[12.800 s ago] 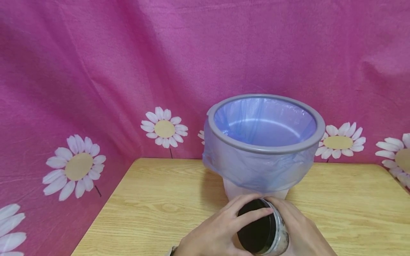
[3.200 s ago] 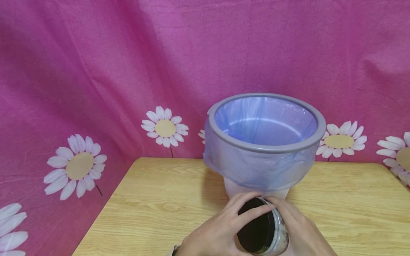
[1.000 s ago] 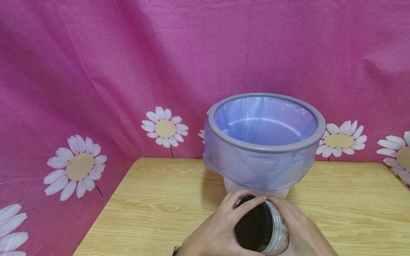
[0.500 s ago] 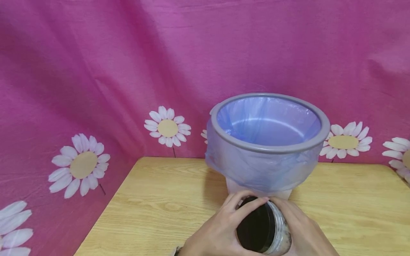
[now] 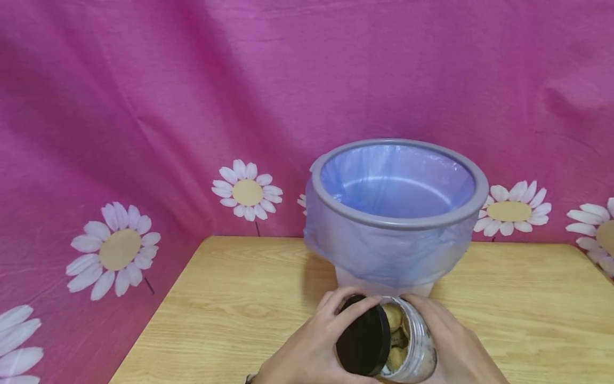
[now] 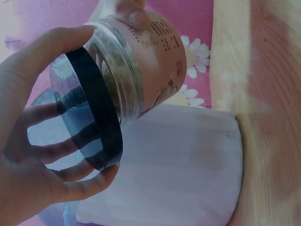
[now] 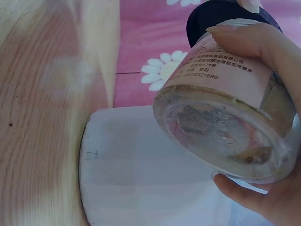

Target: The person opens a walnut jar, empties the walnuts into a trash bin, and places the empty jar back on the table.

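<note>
A clear plastic jar [image 7: 221,122] with a printed pink label lies tilted in my right hand [image 5: 458,341], its mouth turned to the left. Tan, brownish pieces [image 5: 397,341] show inside the mouth in the head view. My left hand [image 5: 314,341] grips the round black lid [image 5: 363,336] by its edge, fingers spread around it. In the left wrist view the lid stands just off the jar's threaded neck [image 6: 124,80], tilted beside it. Both hands are in front of the bin, low in the head view.
Behind the hands stands a white bin [image 6: 178,160] with a grey rim [image 5: 398,223] and a blue plastic liner [image 5: 388,250] folded over it. It is on a wooden table [image 5: 230,309]. A pink cloth [image 5: 288,80] with white daisies hangs behind and at the left.
The lid has come off the jar and shifted left with my left hand, uncovering the jar's mouth. In earlier frames it sat on the jar. My right hand stays in about the same place.
</note>
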`<move>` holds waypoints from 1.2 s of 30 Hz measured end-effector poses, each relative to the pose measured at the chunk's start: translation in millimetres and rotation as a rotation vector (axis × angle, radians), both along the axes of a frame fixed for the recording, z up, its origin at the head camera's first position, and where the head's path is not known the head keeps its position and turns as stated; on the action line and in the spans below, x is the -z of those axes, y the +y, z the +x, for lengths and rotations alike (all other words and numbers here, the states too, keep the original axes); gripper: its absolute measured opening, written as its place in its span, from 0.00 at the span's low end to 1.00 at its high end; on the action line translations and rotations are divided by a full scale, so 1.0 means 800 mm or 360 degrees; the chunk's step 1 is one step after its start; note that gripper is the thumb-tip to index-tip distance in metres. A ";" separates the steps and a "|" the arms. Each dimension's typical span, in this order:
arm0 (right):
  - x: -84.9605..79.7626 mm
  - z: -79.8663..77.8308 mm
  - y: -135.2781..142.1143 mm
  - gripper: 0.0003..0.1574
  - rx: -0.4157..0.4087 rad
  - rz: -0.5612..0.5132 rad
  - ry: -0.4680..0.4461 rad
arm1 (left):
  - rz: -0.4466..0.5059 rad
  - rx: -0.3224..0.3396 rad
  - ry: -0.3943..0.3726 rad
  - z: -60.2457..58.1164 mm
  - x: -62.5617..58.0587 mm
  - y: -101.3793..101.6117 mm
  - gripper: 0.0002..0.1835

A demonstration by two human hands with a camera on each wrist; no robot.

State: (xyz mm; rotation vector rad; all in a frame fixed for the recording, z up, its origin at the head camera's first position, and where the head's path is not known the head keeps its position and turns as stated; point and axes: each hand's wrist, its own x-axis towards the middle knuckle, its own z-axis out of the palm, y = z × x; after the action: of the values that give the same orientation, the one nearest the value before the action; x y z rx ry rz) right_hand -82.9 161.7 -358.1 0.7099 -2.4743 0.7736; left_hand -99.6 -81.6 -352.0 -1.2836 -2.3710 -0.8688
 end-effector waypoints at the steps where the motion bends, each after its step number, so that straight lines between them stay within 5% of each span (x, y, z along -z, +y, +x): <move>1: 0.001 0.000 0.000 0.71 0.0004 0.0004 0.0006 | -0.0002 -0.0004 -0.0004 0.000 0.001 -0.001 0.54; 18: 0.004 0.004 0.010 0.73 0.0038 0.0010 -0.0013 | -0.0087 -0.0039 -0.0152 0.007 0.015 -0.015 0.52; 26: 0.005 0.006 0.014 0.73 0.0048 -0.0004 -0.0081 | -0.0123 -0.0054 -0.0138 0.008 0.027 -0.024 0.57; 32: 0.006 0.008 0.017 0.72 0.0076 -0.0008 -0.0146 | -0.0195 -0.0003 0.0005 0.004 0.041 -0.032 0.57; 36: 0.010 0.008 0.020 0.74 0.0097 -0.0006 -0.0090 | -0.0244 0.0036 -0.0081 0.006 0.052 -0.036 0.50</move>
State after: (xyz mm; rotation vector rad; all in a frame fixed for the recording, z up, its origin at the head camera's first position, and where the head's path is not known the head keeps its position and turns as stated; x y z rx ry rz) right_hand -76.3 177.6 -366.4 0.6163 -2.5319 0.7854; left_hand -95.1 -110.3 -394.0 -1.3630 -2.5095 -0.7467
